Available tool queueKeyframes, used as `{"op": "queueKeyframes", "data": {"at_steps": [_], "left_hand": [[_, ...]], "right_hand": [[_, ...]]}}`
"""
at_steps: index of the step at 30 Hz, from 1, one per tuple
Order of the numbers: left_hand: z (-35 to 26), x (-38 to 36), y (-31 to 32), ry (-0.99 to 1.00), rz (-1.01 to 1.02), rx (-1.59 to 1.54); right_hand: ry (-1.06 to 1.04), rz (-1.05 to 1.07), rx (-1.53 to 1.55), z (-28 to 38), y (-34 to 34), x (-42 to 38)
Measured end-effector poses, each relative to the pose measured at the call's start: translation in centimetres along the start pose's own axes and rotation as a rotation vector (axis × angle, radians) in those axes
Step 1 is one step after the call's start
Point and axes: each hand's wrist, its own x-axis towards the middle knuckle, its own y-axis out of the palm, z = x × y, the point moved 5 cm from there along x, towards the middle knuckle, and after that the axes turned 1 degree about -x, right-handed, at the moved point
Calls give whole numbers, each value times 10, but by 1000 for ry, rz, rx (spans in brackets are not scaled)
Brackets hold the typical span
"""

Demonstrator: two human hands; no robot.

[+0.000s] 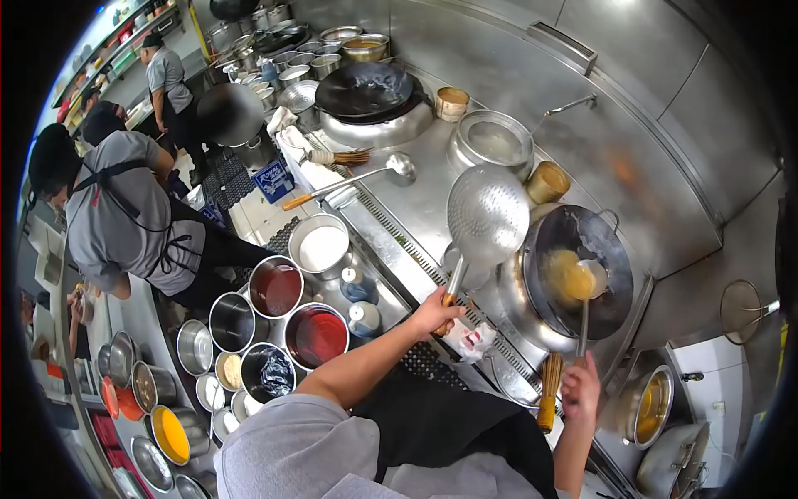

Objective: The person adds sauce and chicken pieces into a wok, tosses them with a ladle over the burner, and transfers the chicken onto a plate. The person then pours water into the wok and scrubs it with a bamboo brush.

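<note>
My left hand (439, 312) is closed round the wooden handle of a large perforated skimmer (489, 212), which is raised over the steel counter, left of a wok. With my right hand (580, 387) I grip the handle of a ladle (592, 281). The ladle's bowl is inside the dark wok (619, 303), at the edge of some yellow food or liquid (567, 274). A bamboo brush (550, 391) stands just left of my right hand. Beneath my left hand, a crumpled white and red cloth or wrapper (475, 339) lies by the counter's grate.
Pots of red sauce (316, 335) and white powder or liquid (322, 248) stand to the left. Another ladle (401, 168) lies on the counter near a second wok (364, 90). A steel pot (497, 141) sits behind the skimmer. Co-workers (137, 208) stand at the far left.
</note>
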Motion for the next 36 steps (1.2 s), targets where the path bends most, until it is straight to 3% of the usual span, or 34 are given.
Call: {"op": "queueKeyframes", "data": {"at_steps": [2,5,8,10,12,14,15,17,19,20,21,22,25,26,28,29,31,32,35,36], "left_hand": [[20,-3,-14,-97,-21,-112],[59,6,-31,-211,41,-235],[98,15,-41,-320,132,-274],[122,24,-57,-338,154,-169],[117,26,-75,-113,-34,469],[99,22,-66,133,-298,1115],[61,8,-36,260,-311,1128],[7,-1,36,545,-145,1122],[-29,-7,123,708,121,1050],[-37,-8,160,819,212,1023],[-38,-5,189,821,236,897],[-38,-1,215,827,248,770],[-45,39,233,822,234,455],[-56,45,233,788,240,421],[-80,64,214,804,196,267],[-100,67,208,777,136,-54],[-136,103,180,777,31,-256],[-149,121,171,846,-25,-275],[-169,149,178,883,-97,-293],[-174,154,185,865,-102,-288]], "right_hand": [[149,151,424,5,-10,21],[52,194,268,7,-14,70],[-183,-43,-462,-15,-9,86],[-447,-91,-887,-49,-48,122],[-401,-70,-733,-49,-21,86],[-136,50,-301,-22,10,40],[-13,89,-70,-14,7,31],[117,279,527,-18,-19,61],[146,219,498,5,16,36],[99,330,455,14,36,15],[54,455,407,22,49,-3],[65,719,256,29,47,-17],[-135,732,-360,31,-15,-33],[-115,560,-454,16,-53,-14],[-103,-70,-910,-48,-178,49],[-212,-192,-1346,-70,-208,60],[71,-166,-1636,-121,-220,61],[167,-38,-1573,-160,-229,75],[-40,-94,-1263,-170,-226,74],[83,-27,-891,-172,-234,72]]}}
